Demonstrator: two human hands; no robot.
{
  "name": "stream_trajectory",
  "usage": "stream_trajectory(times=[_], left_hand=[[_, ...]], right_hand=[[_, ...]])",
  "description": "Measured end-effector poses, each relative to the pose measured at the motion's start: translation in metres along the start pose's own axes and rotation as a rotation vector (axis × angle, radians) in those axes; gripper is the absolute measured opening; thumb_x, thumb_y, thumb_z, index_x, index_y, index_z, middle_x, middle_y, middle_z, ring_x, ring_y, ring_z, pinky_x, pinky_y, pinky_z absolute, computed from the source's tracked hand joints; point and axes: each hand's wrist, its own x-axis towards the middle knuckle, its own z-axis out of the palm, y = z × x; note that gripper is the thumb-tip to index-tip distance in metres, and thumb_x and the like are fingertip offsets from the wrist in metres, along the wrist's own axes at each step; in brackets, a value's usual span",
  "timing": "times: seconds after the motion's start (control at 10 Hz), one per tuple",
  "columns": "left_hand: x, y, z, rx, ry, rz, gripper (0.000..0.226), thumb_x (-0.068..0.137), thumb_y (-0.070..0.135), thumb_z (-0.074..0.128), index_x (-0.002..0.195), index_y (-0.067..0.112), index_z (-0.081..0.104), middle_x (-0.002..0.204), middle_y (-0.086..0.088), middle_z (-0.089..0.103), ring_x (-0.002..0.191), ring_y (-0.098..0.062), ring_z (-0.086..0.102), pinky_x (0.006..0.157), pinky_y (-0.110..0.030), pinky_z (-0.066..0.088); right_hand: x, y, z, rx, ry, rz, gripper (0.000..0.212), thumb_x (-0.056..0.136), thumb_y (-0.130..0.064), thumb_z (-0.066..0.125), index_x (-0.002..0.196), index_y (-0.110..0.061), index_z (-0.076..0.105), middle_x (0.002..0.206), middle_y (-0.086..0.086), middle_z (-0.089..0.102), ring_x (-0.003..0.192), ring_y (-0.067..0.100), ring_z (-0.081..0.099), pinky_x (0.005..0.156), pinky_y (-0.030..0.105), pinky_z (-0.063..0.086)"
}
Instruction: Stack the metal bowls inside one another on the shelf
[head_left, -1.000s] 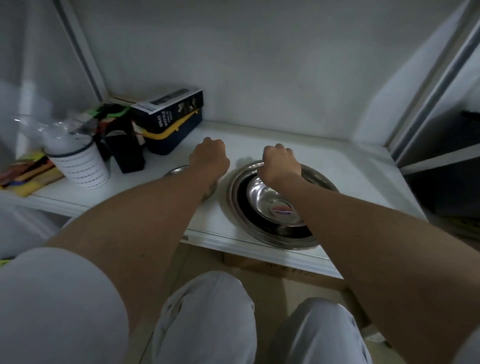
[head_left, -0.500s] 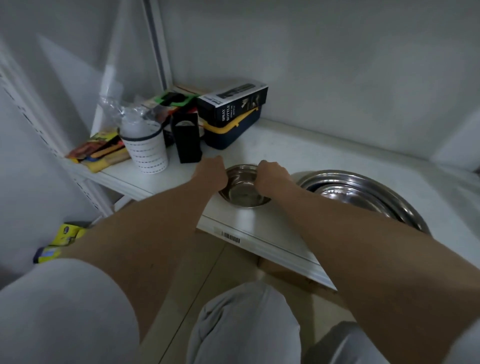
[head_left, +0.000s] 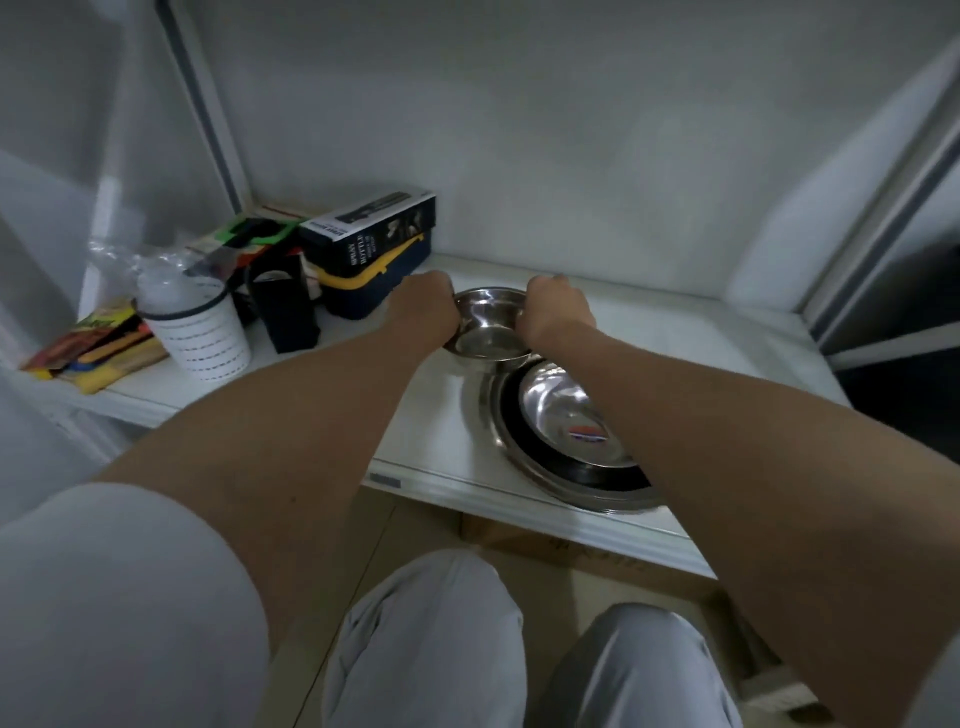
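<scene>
On the white shelf, nested bowls sit nearest, a red-blue sticker inside. At their 11 o'clock, left hand and right hand clasp the small bowl by its rim. Farther, a box reads "SPRAY BOTTLE".

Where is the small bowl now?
Head view, centre: the small bowl is between both hands, just behind the nested bowls, right of the box.

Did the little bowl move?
Yes. The little bowl, held by both hands, has gone from near the shelf's front edge toward the back, by the box.
</scene>
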Motion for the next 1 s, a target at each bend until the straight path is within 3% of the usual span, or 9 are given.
stream_trajectory(times=[0.2,0.3,0.4,0.5,0.6,0.7,0.8,0.9,1.0], left_hand=[[-0.02,0.078,0.035,-0.102,-0.083,0.09,0.029,0.09,0.008,0.051,0.114,0.007,0.067,0.117,-0.018,0.066,0.108,-0.036,0.062,0.09,-0.038,0.05],[-0.033,0.091,0.055,-0.072,-0.168,0.112,0.026,0.089,0.004,0.05,0.108,0.002,0.067,0.116,-0.019,0.066,0.105,-0.037,0.063,0.085,-0.035,0.051],[-0.041,0.092,0.067,0.011,-0.238,0.103,0.02,0.089,0.0,0.049,0.07,0.002,0.054,0.106,-0.021,0.068,0.086,-0.033,0.063,0.069,-0.031,0.046],[-0.043,0.086,0.073,0.071,-0.251,0.125,0.028,0.088,-0.003,0.05,0.062,0.006,0.045,0.104,-0.021,0.068,0.07,-0.026,0.058,0.065,-0.029,0.044],[-0.043,0.081,0.079,0.137,-0.22,0.156,0.013,0.089,0.002,0.051,0.088,-0.002,0.064,0.103,-0.021,0.068,0.089,-0.035,0.066,0.068,-0.033,0.046],[-0.046,0.079,0.083,0.214,-0.192,0.177,0.018,0.091,0.004,0.052,0.101,-0.001,0.066,0.105,-0.02,0.067,0.097,-0.037,0.066,0.074,-0.036,0.05],[-0.043,0.078,0.087,0.226,-0.189,0.193,0.018,0.091,0.002,0.052,0.102,-0.002,0.066,0.101,-0.019,0.066,0.097,-0.037,0.066,0.077,-0.037,0.051],[-0.043,0.077,0.086,0.214,-0.193,0.195,0.016,0.09,-0.002,0.054,0.075,0.003,0.058,0.081,-0.012,0.057,0.076,-0.03,0.059,0.067,-0.03,0.045],[-0.037,0.08,0.08,0.09,-0.166,0.178,0.011,0.087,0.001,0.055,0.093,0.001,0.064,0.094,-0.015,0.061,0.081,-0.03,0.058,0.067,-0.031,0.044]], right_hand=[[-0.02,0.082,-0.034,0.099,0.037,0.224,0.027,0.089,-0.007,0.053,0.114,-0.002,0.061,0.12,0.017,0.062,0.111,0.035,0.06,0.084,0.035,0.049],[-0.032,0.111,-0.031,0.133,-0.024,0.276,0.023,0.087,-0.007,0.054,0.108,-0.002,0.063,0.104,0.015,0.063,0.092,0.033,0.062,0.07,0.03,0.044],[-0.042,0.122,-0.019,0.126,-0.086,0.27,0.022,0.088,-0.007,0.053,0.109,-0.001,0.06,0.102,0.014,0.06,0.08,0.026,0.053,0.069,0.028,0.042],[-0.045,0.126,-0.009,0.094,-0.123,0.248,0.027,0.088,-0.004,0.055,0.114,0.0,0.057,0.113,0.017,0.06,0.083,0.026,0.052,0.073,0.029,0.046],[-0.046,0.127,0.002,0.047,-0.141,0.211,0.027,0.088,-0.001,0.052,0.114,-0.001,0.056,0.115,0.017,0.061,0.095,0.031,0.06,0.084,0.034,0.052],[-0.048,0.125,0.009,-0.031,-0.126,0.165,0.026,0.088,-0.002,0.051,0.113,-0.001,0.059,0.115,0.018,0.063,0.105,0.034,0.061,0.088,0.037,0.051],[-0.046,0.125,0.012,-0.091,-0.107,0.128,0.024,0.088,-0.003,0.053,0.11,0.0,0.062,0.114,0.018,0.065,0.106,0.033,0.062,0.088,0.035,0.049],[-0.047,0.124,0.014,-0.069,-0.123,0.126,0.024,0.086,-0.003,0.055,0.108,0.0,0.064,0.113,0.019,0.063,0.106,0.034,0.061,0.088,0.036,0.05],[-0.042,0.124,0.008,0.021,-0.03,0.135,0.03,0.082,-0.002,0.054,0.11,-0.002,0.063,0.114,0.018,0.061,0.108,0.035,0.058,0.088,0.038,0.05]])
